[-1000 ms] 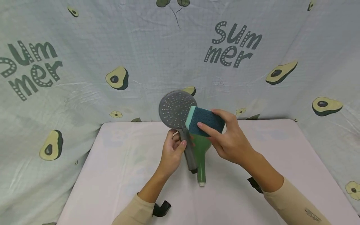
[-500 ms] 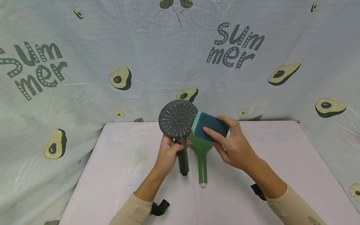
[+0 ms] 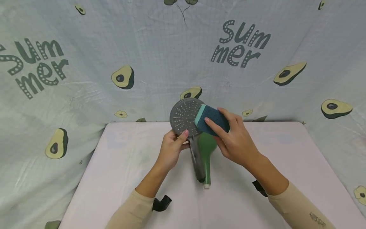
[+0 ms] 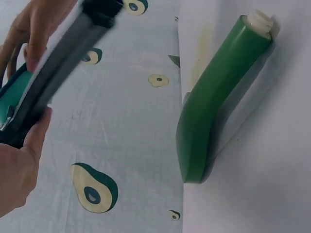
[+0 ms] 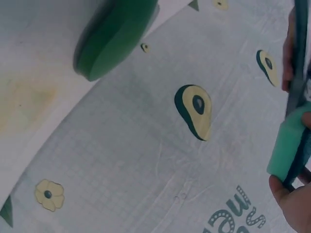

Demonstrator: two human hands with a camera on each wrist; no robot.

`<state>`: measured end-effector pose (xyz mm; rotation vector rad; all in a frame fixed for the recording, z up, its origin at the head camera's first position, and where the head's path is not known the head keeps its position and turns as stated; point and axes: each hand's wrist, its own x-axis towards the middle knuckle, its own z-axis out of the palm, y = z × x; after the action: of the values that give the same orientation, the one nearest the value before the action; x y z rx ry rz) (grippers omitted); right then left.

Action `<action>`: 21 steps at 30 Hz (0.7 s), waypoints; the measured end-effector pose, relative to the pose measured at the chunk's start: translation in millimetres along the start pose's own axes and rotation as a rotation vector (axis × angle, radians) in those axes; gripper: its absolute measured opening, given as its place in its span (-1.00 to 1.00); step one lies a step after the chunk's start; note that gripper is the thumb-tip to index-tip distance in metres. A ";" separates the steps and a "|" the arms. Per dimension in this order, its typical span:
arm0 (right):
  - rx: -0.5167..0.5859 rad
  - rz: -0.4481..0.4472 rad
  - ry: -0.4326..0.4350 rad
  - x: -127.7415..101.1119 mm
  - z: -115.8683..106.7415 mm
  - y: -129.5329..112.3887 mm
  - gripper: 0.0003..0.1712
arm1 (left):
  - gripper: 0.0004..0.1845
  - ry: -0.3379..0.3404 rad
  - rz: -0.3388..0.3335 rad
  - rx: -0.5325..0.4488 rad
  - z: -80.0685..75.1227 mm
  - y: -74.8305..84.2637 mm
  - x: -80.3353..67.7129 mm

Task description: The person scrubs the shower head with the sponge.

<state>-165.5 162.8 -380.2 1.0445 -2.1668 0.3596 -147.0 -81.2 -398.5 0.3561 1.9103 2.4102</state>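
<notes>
My left hand [image 3: 171, 149] grips a grey shower head [image 3: 184, 116] by the top of its handle and holds it above the table, its nozzle face toward me. My right hand [image 3: 233, 140] holds a teal and dark blue sponge [image 3: 210, 121] against the right side of that face. A green shower head [image 3: 206, 152] lies flat on the pale table [image 3: 114, 171] just under both hands. In the left wrist view the grey handle [image 4: 58, 58] crosses the top left and the green shower head [image 4: 214, 102] lies at the right. The right wrist view shows the sponge [image 5: 289, 150] at its right edge.
A sheet printed with avocados and "summer" [image 3: 240, 44] hangs behind and beside the table, close to its far edge. Black wrist straps [image 3: 161, 203] show at both sleeves. The table's far edge runs just behind the shower heads.
The grey shower head has risen and shifted right, its handle now slanting over the green one. The sponge has moved up onto the right of the nozzle face.
</notes>
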 end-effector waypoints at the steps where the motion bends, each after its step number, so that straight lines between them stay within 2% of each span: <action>1: -0.006 0.008 -0.015 1.9 -0.6 -0.4 -0.48 | -0.59 -0.007 0.005 0.002 0.1 0.9 0.9; 8: 0.005 0.029 -0.076 -3.6 2.2 -7.6 -0.45 | -0.62 0.015 0.025 0.033 1.3 5.5 8.5; 12: 0.042 0.012 -0.130 -17.3 7.8 -16.3 -0.47 | -0.64 0.081 0.050 0.045 0.6 8.8 15.8; 17: 0.099 -0.061 -0.202 -38.4 13.7 -29.7 -0.46 | -0.65 0.167 0.101 0.036 -4.7 11.2 25.5; 21: 0.110 -0.133 -0.227 -53.1 17.2 -37.7 -0.45 | -0.63 0.196 0.124 0.034 -8.4 11.7 30.8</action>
<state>-121.5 160.7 -431.1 1.3399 -2.2812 0.3144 -177.5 -86.6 -384.4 0.2552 2.0682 2.5813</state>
